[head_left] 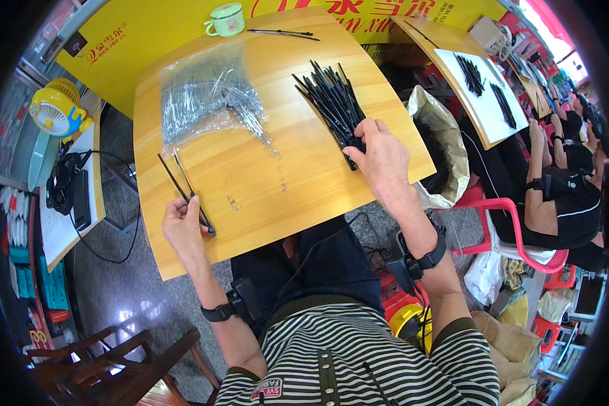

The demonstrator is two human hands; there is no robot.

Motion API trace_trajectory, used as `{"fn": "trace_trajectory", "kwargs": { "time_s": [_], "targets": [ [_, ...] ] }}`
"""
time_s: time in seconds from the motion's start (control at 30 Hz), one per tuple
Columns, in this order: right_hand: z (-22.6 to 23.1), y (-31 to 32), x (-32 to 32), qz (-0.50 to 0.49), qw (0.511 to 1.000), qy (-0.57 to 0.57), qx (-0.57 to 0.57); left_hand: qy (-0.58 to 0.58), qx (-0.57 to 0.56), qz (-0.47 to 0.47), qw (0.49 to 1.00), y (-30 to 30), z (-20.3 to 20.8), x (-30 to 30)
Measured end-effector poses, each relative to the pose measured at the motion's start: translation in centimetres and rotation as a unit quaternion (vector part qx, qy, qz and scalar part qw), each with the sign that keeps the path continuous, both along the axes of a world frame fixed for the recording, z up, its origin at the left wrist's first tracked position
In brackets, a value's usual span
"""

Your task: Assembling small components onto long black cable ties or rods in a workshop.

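Observation:
My left hand [185, 229] is at the table's left front edge, its thumb and fingers pinched around a slim black stick [172, 177] and a thin silvery rod [185, 174]. Both point away from me, their far ends a little apart. At the right, a loose pile of similar black sticks [331, 101] lies on the wooden table [298, 203]. My right hand [386, 159] is bent over the near right side of this pile, thumb and fingers closing on sticks there; how many is hidden. Thin metal rods [250, 122] spill from a clear plastic bag [203, 88] at the far left.
A lidded green cup [227, 20] and a few dark sticks [281, 33] sit at the far edge. An open sack [440, 135] stands against the table's right side. Further left is a yellow fan [57, 108]. Several people sit by another table [484, 128] at right.

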State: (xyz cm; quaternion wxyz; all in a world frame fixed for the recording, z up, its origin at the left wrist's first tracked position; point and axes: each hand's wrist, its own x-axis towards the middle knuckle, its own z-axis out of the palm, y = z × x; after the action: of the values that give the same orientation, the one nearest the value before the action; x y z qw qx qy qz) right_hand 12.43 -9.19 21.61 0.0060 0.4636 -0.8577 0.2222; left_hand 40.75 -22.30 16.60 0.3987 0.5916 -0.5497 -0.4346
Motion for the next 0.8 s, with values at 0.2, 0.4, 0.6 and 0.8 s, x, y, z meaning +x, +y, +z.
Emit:
{"fn": "trace_trajectory", "kwargs": {
  "time_s": [0.2,0.4,0.6,0.8],
  "targets": [
    [-0.1,0.0,-0.3,0.0,0.999,-0.049,-0.01,-0.077,-0.071,0.017,0.994,0.4,-0.4,-0.8],
    [0.3,0.3,-0.8,-0.004,0.992,-0.125,-0.032,-0.161,-0.132,0.004,0.978,-0.1,-1.2,-0.2],
    [0.8,1.4,-0.7,-0.008,0.931,-0.356,-0.078,-0.094,-0.157,-0.033,0.983,2.5,1.2,-3.4],
    [0.6,2.3,0.2,0.028,0.9,-0.414,-0.133,0.19,0.127,-0.317,0.92,7.7,2.7,-10.7]
  ]
}}
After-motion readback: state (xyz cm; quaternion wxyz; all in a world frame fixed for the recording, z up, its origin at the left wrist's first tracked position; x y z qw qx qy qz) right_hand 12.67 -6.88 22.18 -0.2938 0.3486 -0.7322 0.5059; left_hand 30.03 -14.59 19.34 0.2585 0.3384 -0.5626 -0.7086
